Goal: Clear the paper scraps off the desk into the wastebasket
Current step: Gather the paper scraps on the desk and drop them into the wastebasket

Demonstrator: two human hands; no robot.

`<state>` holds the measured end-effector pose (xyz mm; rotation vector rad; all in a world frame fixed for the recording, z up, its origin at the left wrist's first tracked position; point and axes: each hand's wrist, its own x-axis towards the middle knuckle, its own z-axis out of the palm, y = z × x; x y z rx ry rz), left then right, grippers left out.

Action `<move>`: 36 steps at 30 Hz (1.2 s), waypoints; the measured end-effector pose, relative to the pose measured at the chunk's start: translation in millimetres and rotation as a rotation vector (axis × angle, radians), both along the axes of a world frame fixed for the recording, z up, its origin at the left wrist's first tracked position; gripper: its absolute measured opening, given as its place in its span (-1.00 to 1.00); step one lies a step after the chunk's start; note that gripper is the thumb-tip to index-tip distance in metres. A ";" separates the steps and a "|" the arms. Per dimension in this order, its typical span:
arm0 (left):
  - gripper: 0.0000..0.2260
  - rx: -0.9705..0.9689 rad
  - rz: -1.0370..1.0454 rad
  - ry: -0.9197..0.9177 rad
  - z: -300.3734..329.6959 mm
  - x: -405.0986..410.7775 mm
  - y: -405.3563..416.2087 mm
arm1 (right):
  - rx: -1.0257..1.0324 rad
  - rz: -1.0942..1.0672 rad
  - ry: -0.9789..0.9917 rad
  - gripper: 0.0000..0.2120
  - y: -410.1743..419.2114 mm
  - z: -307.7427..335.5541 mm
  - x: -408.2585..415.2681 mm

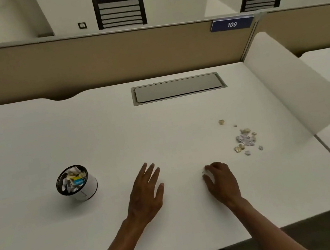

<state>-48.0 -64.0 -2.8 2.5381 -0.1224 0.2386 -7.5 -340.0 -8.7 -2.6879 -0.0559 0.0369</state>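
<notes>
Curled fingers of the right hand (220, 180) bend down toward the white desk top (119, 135), with a small pale bit showing at the fingertips; whether that bit is a scrap pinched between fingers and thumb is too blurred to tell. Left of it, the left hand (146, 193) lies palm down with its fingers straight and slightly spread, flat on or just over the surface and holding nothing. Both hands are near the front middle of the desk, a gap between them. A loose cluster of small crumpled paper scraps (246, 140), white, grey and yellowish, lies on the desk to the right and a little beyond the right hand, apart from it; one yellowish scrap and a tiny grey one sit farther back from the cluster. Well to the left of the left hand stands the small round white wastebasket with a black rim (76, 182), upright on the desk and already holding crumpled paper, some of it blue and yellow. Toward the back of the desk is a grey rectangular cable hatch (178, 88), set flush in the top. Behind it runs a tan partition panel (87, 61) bearing a blue number plate reading 109 (231, 24), and two black slatted chair backs (119, 10) rise beyond the partition.
</notes>
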 end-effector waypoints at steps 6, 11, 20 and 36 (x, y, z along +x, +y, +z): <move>-0.54 0.076 -0.171 0.031 -13.0 31.8 -44.9 | -0.131 0.364 -0.134 -0.62 4.5 -9.7 -19.8; -0.54 0.069 -0.200 0.016 -18.7 40.6 -65.9 | -0.022 0.156 -0.293 -0.89 -31.8 -3.2 -5.8; -0.55 0.094 -0.239 0.025 -24.8 50.3 -98.8 | 0.055 -0.274 -0.011 -0.52 -123.3 14.4 50.2; -0.44 0.291 -0.168 0.133 -48.3 78.0 -140.5 | -0.038 -0.062 -0.015 -0.44 -128.6 5.4 96.7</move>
